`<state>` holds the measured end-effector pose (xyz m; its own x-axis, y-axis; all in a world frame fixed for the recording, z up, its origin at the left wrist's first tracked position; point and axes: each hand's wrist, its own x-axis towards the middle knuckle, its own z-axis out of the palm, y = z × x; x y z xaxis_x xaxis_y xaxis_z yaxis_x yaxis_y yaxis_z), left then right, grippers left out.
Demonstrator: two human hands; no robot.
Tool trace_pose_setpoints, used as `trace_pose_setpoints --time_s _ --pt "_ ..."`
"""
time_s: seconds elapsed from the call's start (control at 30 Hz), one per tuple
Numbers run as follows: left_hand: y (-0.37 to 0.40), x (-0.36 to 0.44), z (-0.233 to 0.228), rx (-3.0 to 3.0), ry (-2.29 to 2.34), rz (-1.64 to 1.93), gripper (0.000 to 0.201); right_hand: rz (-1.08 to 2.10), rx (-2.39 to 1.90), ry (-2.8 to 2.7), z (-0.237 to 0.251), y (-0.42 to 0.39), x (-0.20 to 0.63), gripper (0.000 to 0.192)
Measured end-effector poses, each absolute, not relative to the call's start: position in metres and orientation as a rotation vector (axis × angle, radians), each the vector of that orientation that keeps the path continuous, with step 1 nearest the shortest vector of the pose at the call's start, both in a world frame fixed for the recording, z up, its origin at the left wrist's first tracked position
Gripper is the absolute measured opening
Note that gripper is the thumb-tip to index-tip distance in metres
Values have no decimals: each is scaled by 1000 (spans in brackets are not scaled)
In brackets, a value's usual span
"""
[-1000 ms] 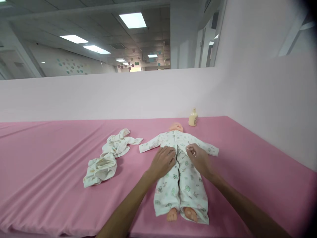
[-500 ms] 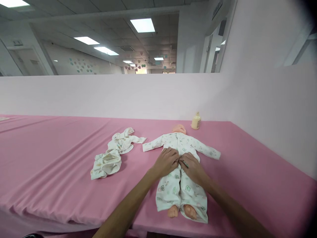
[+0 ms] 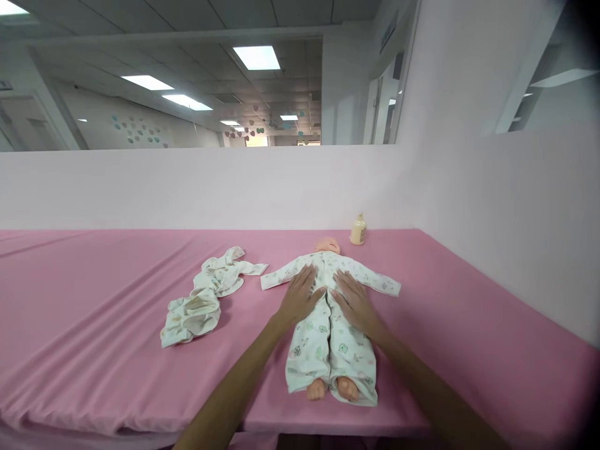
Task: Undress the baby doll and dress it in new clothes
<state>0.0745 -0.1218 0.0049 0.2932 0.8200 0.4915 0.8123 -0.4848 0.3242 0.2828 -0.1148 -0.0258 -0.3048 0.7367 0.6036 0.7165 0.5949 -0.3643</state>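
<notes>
A baby doll (image 3: 328,245) lies on its back on the pink-covered table, its head toward the wall and its feet toward me. It wears a white patterned romper (image 3: 307,356) with both sleeves spread out and the bare feet showing at the leg ends. My left hand (image 3: 300,297) rests flat on the left side of the romper's front, fingers stretched out. On the other side my right hand (image 3: 357,305) lies flat too, fingers spread. Between my hands, the front seam runs down the middle.
Crumpled white patterned baby clothes (image 3: 197,312) lie left of the doll. A cream pump bottle (image 3: 359,230) stands behind the doll near the white wall (image 3: 187,187). The pink cloth (image 3: 117,375) hangs over the table's front edge. Above the wall is a wide window.
My fingers were together at the romper's middle front. Now they are apart and spread flat, slightly higher on the chest. The view has shifted a little to the right.
</notes>
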Motion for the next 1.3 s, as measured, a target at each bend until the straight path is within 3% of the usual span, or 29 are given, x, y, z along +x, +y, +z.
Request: trace_pose_setpoints --time_s 0.57,1.0,1.3 --pt "-115 72 -3 2371 1542 916 68 114 -1207 -2123 -28 -117 284 55" --pt "-113 77 -2 2468 1565 931 51 148 -1175 -2102 -32 -116 284 55" --pt "-111 76 -6 2370 1554 975 57 130 -1163 -2061 -29 -119 285 53"
